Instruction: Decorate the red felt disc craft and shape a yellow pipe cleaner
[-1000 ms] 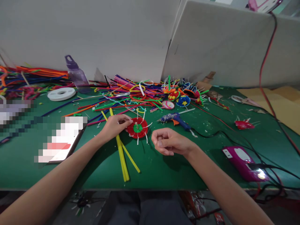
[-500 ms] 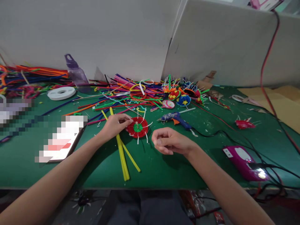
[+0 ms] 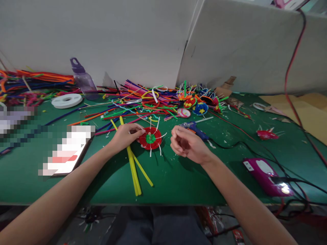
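A red coiled disc [image 3: 150, 139] with a green centre and white strips sticking out lies on the green table [image 3: 178, 180]. My left hand [image 3: 125, 136] rests on the table with its fingertips pinching the disc's left edge. My right hand [image 3: 187, 144] hovers just right of the disc, fingers curled loosely inward; nothing shows in it. Three yellow pipe cleaners [image 3: 134, 166] run under my left hand toward the table's front. A blue glue gun [image 3: 196, 129] lies just behind my right hand.
A heap of coloured pipe cleaners [image 3: 138, 102] spreads along the back, with several finished discs [image 3: 198, 105], a purple bottle [image 3: 83, 80] and a white tape reel [image 3: 66, 101]. A phone [image 3: 68, 151] lies left; a magenta device [image 3: 265, 177] with cables lies right.
My right hand has lifted and moved up and slightly right, closer to the glue gun, turning its palm toward the disc. The left hand and disc have not moved.
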### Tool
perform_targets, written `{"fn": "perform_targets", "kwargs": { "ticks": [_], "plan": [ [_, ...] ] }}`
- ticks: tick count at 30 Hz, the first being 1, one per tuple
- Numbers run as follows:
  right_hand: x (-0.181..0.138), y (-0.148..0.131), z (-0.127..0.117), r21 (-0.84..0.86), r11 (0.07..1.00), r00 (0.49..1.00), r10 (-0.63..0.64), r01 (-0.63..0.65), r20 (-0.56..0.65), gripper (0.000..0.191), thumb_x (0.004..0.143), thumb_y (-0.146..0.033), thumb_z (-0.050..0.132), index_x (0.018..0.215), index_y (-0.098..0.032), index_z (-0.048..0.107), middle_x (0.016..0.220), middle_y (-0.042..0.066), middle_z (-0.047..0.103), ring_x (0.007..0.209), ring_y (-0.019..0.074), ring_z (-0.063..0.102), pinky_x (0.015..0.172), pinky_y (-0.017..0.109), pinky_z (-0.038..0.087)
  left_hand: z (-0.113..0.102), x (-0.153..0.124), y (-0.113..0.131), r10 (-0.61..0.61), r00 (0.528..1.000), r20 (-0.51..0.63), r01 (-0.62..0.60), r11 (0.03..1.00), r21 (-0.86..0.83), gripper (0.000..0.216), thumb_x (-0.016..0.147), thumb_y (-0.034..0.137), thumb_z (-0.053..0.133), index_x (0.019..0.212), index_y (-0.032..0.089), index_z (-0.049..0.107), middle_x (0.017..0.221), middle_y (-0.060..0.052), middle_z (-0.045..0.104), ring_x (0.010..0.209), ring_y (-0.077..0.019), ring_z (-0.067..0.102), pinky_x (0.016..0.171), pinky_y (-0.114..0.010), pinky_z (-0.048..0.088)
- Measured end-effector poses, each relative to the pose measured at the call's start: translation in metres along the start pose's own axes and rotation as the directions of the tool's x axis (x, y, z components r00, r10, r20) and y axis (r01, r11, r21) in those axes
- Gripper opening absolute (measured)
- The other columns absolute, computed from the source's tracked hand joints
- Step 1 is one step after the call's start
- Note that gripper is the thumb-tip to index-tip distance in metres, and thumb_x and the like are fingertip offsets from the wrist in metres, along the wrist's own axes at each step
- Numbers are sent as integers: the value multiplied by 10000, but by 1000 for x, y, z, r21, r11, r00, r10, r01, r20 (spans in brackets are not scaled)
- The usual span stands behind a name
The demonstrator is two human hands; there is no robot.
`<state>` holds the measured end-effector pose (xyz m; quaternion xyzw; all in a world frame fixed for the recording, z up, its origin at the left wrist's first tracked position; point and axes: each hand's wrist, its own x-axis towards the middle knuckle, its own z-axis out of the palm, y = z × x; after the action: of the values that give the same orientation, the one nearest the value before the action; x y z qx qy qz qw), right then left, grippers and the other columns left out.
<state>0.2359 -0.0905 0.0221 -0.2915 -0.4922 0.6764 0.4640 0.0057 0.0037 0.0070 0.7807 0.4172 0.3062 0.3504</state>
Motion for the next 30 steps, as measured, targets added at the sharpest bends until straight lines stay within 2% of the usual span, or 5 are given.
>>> {"fn": "perform_targets", "kwargs": {
  "ticks": [11, 16, 18, 21, 30],
  "plan": [
    [3, 1, -4, -41, 999, 968, -43, 34, -246, 285, 848, -269, 399, 570, -212, 368, 325, -85, 322, 282, 53, 243, 305, 179, 147, -1, 0, 1, 11, 998, 54, -11, 1000, 4, 305, 782, 439, 591, 779, 147, 680, 880, -79, 707, 652, -161, 633, 595, -267, 499],
    [5, 8, -2, -393, 918, 900, -220, 60, -376, 357, 885, -341, 454, 557, -201, 430, 384, -65, 386, 330, 65, 338, 354, 205, 259, 1, -3, 6, 12, 987, 161, -13, 1000, 10, 275, 777, 416, 604, 765, 149, 673, 754, -49, 697, 602, -144, 615, 550, -245, 479],
    [6, 9, 0, -609, 790, 863, -357, 75, -358, 329, 869, -372, 523, 597, -187, 534, 533, -16, 528, 482, 90, 489, 454, 217, 366, 1, -5, 8, 12, 979, 204, -10, 1000, -11, 263, 768, 412, 617, 771, 155, 671, 723, -36, 691, 585, -135, 608, 530, -234, 471],
    [7, 9, 4, -762, 638, 862, -443, 110, -246, 228, 867, -357, 544, 767, -200, 676, 892, 52, 659, 856, 161, 603, 632, 252, 448, 2, -5, 7, 5, 975, 221, 5, 999, -44, 258, 760, 418, 627, 779, 163, 668, 719, -31, 691, 588, -136, 618, 526, -230, 474],
    [3, 10, 8, -815, 560, 893, -431, 148, -134, 200, 886, -321, 529, 882, -226, 705, 1003, 46, 697, 991, 192, 607, 786, 334, 468, 4, -4, 2, -15, 981, 194, 21, 999, -33, 235, 761, 402, 618, 765, 174, 676, 714, -29, 697, 609, -152, 641, 551, -241, 489]
  ]
}}
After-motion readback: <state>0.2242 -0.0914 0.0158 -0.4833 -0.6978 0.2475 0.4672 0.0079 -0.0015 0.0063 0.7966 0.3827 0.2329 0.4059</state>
